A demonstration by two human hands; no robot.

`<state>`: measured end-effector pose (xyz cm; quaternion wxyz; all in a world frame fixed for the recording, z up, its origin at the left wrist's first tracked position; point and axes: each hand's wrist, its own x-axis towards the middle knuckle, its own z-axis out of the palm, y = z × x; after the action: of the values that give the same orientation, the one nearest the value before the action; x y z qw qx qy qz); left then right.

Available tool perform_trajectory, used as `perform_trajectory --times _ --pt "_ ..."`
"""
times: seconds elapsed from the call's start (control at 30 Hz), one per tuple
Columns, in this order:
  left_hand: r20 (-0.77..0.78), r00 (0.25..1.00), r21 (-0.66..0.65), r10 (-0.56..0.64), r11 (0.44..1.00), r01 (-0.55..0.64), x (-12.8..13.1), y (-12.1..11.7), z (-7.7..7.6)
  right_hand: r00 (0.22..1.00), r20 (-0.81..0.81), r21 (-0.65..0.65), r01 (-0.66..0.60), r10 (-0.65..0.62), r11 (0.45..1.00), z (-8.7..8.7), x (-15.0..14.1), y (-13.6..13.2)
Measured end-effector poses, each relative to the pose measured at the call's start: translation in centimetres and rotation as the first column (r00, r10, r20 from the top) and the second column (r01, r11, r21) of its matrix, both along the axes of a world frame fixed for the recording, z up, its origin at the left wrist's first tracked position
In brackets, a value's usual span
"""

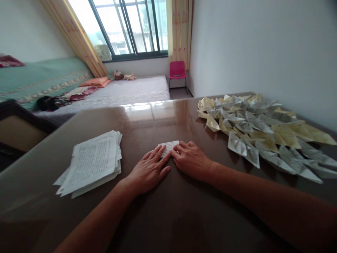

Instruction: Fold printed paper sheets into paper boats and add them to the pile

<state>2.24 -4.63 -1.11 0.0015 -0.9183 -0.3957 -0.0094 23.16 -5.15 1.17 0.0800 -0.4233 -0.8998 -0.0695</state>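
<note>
A small folded sheet of printed paper (170, 147) lies flat on the brown table between my two hands. My left hand (149, 170) rests on its left side with fingers stretched out and pressing down. At its right edge, my right hand (192, 160) has curled fingers, with the fingertips and thumb closed at the paper's corner. Part of the sheet is hidden under the fingers. To the left of my left hand lies a loose stack of printed sheets (93, 161).
Many folded paper boats (247, 123), white and yellowish, crowd the right side of the glossy table (158, 123) near the wall. Beyond the table are a bed (147, 86), a pink chair (177, 70) and a window. A dark-framed piece of furniture (21, 130) stands at the left.
</note>
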Motion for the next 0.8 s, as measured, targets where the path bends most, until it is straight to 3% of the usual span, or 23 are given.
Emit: perform_trajectory --times 0.17,0.47,0.57,0.7,0.8 --pt "-0.052 0.999 -0.005 0.002 1.000 -0.002 -0.4 -0.2 0.4 0.998 0.064 0.007 0.009 -0.009 1.000 0.1 -0.4 -1.3" --pt "-0.110 0.986 0.008 0.128 0.992 -0.128 -0.9 -0.5 2.2 0.979 0.192 -0.042 0.072 -0.063 0.996 1.0 -0.6 -2.3" --pt "-0.032 0.978 0.041 0.208 0.978 -0.207 -0.9 0.0 2.4 0.979 0.182 -0.024 0.093 -0.087 0.995 0.8 -0.8 -2.1" --pt "0.190 0.935 0.030 0.301 0.950 -0.312 -0.8 1.1 1.6 0.985 0.142 -0.014 0.102 -0.099 0.995 0.6 -0.6 -1.5" --pt "0.354 0.890 -0.045 0.286 0.956 -0.289 -0.7 1.8 0.8 0.987 0.122 -0.039 0.107 -0.101 0.994 0.7 -0.3 -0.9"
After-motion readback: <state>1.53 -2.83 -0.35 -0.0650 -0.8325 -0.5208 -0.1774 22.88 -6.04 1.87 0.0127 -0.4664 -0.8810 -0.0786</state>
